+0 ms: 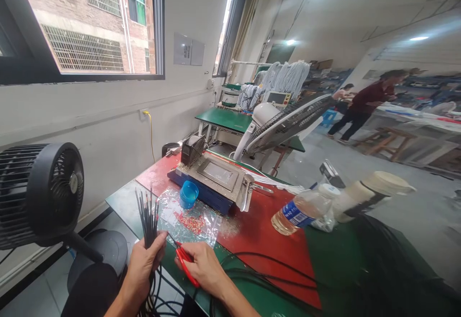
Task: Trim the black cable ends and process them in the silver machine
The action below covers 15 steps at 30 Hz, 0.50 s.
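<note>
My left hand (146, 262) is closed around a bundle of black cables (147, 221), their ends pointing up in a fan. One cable end sticks out from its thumb and forefinger toward the right. My right hand (203, 264) grips red-handled pliers or cutters (187, 266), whose jaws point up and left, close to that cable end. Whether the jaws touch the cable is too small to tell. Beyond the hands, small red and yellow bits (190, 222) lie on a clear plastic bag (207, 233), beside a blue cup (188, 195).
A blue-sided soldering pot or hot plate (216, 182) stands at the table's back, a small black fan (192, 151) on it. A bottle (298, 213) and jug (370, 192) are at right. A black fan (39, 192) stands left, a white one (281, 125) behind. Cables (266, 278) trail right.
</note>
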### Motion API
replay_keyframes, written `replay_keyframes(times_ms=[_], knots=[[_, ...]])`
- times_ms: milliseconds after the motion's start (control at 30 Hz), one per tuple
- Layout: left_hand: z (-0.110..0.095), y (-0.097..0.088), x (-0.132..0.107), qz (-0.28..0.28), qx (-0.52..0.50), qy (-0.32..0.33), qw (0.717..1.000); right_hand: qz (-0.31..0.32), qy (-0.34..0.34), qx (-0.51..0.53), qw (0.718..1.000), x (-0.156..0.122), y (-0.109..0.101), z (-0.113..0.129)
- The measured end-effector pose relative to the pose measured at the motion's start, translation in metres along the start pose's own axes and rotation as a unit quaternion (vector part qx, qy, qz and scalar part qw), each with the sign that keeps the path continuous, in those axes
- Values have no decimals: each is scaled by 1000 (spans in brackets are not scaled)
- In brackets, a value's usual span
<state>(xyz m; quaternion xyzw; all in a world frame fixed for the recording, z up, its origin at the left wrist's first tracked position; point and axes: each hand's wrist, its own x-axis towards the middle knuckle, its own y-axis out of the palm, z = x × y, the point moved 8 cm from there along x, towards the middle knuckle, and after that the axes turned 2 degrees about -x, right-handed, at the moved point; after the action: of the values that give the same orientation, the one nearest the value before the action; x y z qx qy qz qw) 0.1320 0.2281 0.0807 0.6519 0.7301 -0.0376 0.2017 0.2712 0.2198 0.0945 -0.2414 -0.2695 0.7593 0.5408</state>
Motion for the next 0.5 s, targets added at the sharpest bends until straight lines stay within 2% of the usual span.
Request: replay_keyframes(times_ms=[167,500], knots=[[0,0,2,-2,9,1,1000,-13,-7,-16,1000,1,-3,-2],[-5,2,6,-1,33,11,999,-16,-10,33,999,3,-6,-1]])
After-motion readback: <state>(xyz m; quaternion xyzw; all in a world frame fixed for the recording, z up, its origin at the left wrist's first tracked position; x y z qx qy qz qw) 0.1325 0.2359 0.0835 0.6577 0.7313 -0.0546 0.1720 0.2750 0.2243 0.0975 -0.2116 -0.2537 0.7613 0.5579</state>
